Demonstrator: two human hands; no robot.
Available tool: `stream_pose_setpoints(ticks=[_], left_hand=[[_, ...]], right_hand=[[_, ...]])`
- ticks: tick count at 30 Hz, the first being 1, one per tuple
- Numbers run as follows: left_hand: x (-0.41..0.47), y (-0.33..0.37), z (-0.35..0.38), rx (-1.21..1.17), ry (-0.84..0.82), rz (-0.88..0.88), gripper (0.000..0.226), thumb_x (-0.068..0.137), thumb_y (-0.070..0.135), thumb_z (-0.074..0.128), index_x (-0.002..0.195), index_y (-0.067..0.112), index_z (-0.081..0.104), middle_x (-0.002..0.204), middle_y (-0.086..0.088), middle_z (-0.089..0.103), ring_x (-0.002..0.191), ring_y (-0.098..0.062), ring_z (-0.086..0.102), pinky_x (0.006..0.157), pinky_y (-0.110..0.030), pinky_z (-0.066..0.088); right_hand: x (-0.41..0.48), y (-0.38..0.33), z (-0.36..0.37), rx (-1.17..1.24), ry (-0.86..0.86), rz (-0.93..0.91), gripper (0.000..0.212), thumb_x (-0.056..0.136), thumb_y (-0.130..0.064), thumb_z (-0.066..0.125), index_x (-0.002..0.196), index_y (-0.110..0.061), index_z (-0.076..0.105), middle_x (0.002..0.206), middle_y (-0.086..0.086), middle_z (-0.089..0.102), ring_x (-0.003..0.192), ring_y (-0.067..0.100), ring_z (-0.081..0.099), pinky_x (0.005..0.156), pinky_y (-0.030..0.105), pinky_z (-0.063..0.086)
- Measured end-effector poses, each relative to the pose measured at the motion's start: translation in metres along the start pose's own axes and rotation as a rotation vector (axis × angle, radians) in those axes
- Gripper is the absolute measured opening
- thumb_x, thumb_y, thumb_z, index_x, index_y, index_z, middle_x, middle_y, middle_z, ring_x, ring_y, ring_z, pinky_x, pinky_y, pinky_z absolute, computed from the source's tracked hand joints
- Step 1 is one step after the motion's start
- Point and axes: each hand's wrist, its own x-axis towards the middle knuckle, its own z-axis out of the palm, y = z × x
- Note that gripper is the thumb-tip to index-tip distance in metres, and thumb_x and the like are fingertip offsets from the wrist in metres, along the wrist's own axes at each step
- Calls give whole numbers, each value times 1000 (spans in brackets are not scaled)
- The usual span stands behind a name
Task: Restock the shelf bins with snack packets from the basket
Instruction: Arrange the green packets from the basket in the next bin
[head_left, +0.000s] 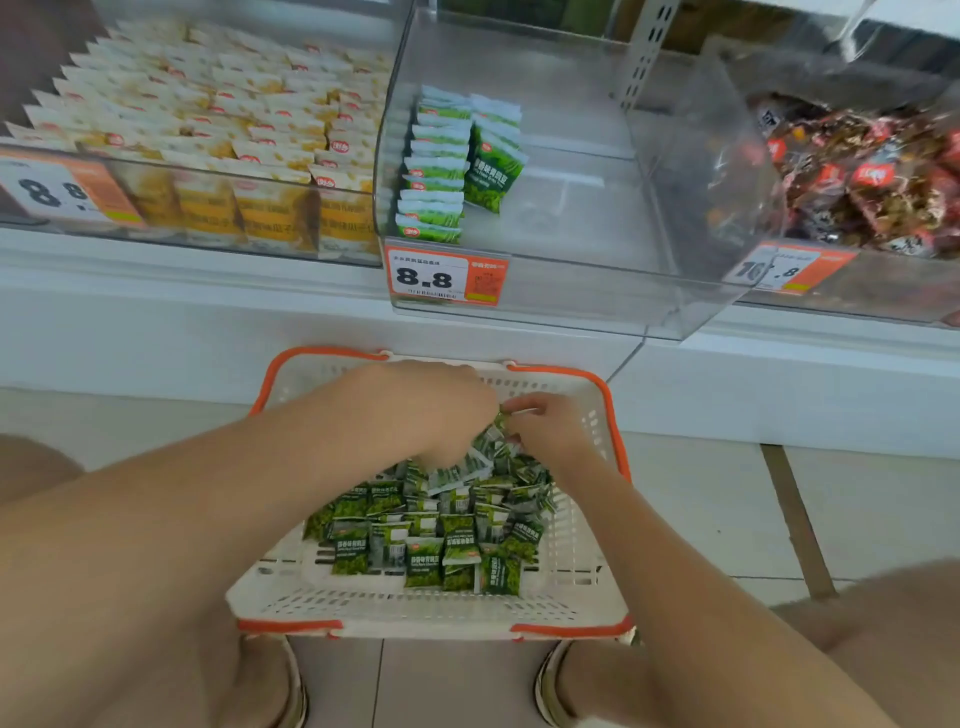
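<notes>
Down at the basket (415, 608) on the floor (701, 519), we have both hands in the heap of green packets (431, 540). The left hand (436, 410) has its grip curled down around a raised bunch, and the right hand (553, 428) pinches the same bunch from the other side. Up above, the clear bin (597, 218) holds two short rows (far left only) behind the price tag (447, 275).

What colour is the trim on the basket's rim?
Orange, against the white basket; head view shows it best.
</notes>
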Motion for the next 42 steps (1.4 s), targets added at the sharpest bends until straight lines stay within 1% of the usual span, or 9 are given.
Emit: stream_pose_setpoints(ticks=[6, 10, 14, 18, 21, 27, 34, 38, 42], left_hand=[[-26, -2, -9, -227, 187, -20, 71, 85, 43, 82, 136, 19, 37, 124, -3, 42, 106, -26, 55, 78, -38, 46], [-41, -10, -21, -576, 639, 34, 31, 85, 28, 84, 106, 22, 61, 108, 7, 61, 104, -15, 58, 83, -34, 47], [-57, -23, -36, -941, 896, -68, 14, 88, 28, 83, 94, 27, 70, 86, 23, 69, 75, 2, 67, 64, -17, 48], [-66, -30, -44, -1278, 961, -55, 13, 90, 23, 81, 96, 14, 74, 78, -1, 76, 61, -10, 69, 55, -19, 54], [-65, -31, -48, -1637, 912, 26, 14, 100, 14, 68, 111, 7, 72, 78, -7, 74, 67, -14, 69, 62, -21, 57], [-57, -38, -52, -1887, 868, -12, 18, 104, 13, 60, 115, 1, 69, 85, -13, 70, 66, -14, 69, 59, -23, 57], [-59, -47, -62, -1798, 908, -49, 25, 107, 19, 57, 118, 2, 72, 92, -13, 76, 71, -17, 74, 66, -26, 61], [-54, -62, -61, -891, 1173, -274, 19, 104, 20, 59, 113, 23, 75, 118, 4, 69, 96, -12, 64, 83, -28, 49], [-46, -72, -58, -321, 1120, -390, 34, 96, 14, 64, 130, 19, 62, 140, -14, 40, 123, -37, 40, 100, -45, 42]], right_hand=[[-44, -66, -15, 663, -302, 233, 35, 99, 5, 39, 112, -5, 70, 106, 19, 60, 65, 18, 58, 52, 25, 44], [-81, -97, -28, 767, -533, 216, 29, 100, -4, 41, 113, -6, 67, 92, 14, 65, 68, 18, 56, 57, 25, 46], [-109, -133, -36, 374, -279, -130, 29, 103, -28, 49, 113, -12, 71, 100, 6, 77, 87, 24, 74, 68, 33, 56], [-117, -159, -46, 102, -93, -565, 26, 93, -30, 76, 116, -18, 74, 102, 2, 77, 92, 17, 73, 77, 33, 62], [-109, -165, -48, 150, -13, -550, 42, 89, -27, 81, 123, -5, 68, 105, 12, 74, 90, 18, 74, 72, 31, 61], [-101, -168, -39, 405, -112, -449, 24, 95, -14, 74, 115, 1, 71, 105, 20, 76, 88, 21, 72, 73, 27, 58], [-93, -187, -41, 74, 87, -653, 28, 90, -26, 80, 113, -15, 70, 83, 12, 75, 74, 25, 70, 70, 35, 56], [-65, -201, -52, 173, 235, -587, 21, 91, -20, 79, 100, -15, 61, 59, -2, 56, 57, 12, 50, 62, 32, 42], [-19, -219, -54, 16, 297, -463, 22, 86, -23, 83, 86, -14, 64, 77, 2, 72, 76, 22, 73, 75, 42, 61]])
